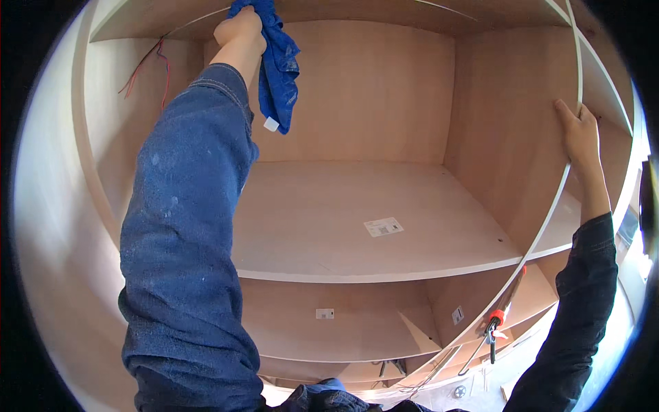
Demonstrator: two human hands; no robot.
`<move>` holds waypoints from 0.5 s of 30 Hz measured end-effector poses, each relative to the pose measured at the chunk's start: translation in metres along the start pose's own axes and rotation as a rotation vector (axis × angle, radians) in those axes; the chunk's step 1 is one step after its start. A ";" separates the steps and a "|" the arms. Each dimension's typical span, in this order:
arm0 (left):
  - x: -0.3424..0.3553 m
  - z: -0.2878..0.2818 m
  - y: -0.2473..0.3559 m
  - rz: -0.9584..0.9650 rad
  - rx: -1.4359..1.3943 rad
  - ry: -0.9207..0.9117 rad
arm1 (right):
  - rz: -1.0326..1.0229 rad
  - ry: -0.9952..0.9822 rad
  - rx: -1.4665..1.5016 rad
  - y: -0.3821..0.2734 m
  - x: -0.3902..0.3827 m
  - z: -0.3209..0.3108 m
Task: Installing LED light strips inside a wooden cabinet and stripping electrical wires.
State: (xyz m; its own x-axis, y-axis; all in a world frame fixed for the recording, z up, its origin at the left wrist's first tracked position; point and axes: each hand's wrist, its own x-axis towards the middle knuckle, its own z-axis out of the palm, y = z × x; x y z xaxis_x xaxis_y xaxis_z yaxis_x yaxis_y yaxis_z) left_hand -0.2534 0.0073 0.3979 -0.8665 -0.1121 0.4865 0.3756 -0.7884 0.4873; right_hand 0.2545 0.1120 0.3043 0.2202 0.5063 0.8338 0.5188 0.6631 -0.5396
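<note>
My left hand is raised at the upper left, its fingers closed around a blue cloth. The cloth hangs down with a small white tag at its lower end. Its top reaches the underside of the cabinet's upper board. On the right, my right hand grips the front edge of an upright cabinet panel, with some of its fingers hidden.
Thin red wires dangle at the upper left. Below lies a wide shelf bearing a paper label. A caulking gun with a red part hangs at the lower right, beside the panel's edge.
</note>
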 end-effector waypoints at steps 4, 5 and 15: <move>0.031 -0.015 0.007 0.009 0.007 0.076 | -0.011 0.010 0.011 -0.001 0.003 0.001; 0.038 -0.019 0.007 0.009 0.009 0.091 | -0.013 0.013 0.010 0.001 0.004 0.001; 0.087 -0.067 0.006 -0.175 0.029 0.327 | -0.037 0.023 -0.008 0.018 0.015 0.002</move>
State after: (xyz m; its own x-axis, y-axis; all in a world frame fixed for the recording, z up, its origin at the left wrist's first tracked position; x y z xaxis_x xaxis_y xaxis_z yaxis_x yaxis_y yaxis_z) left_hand -0.3491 -0.0479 0.3944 -0.9759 -0.1680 0.1394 0.2178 -0.7957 0.5652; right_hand 0.2655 0.1330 0.3069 0.2196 0.4683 0.8559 0.5339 0.6765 -0.5072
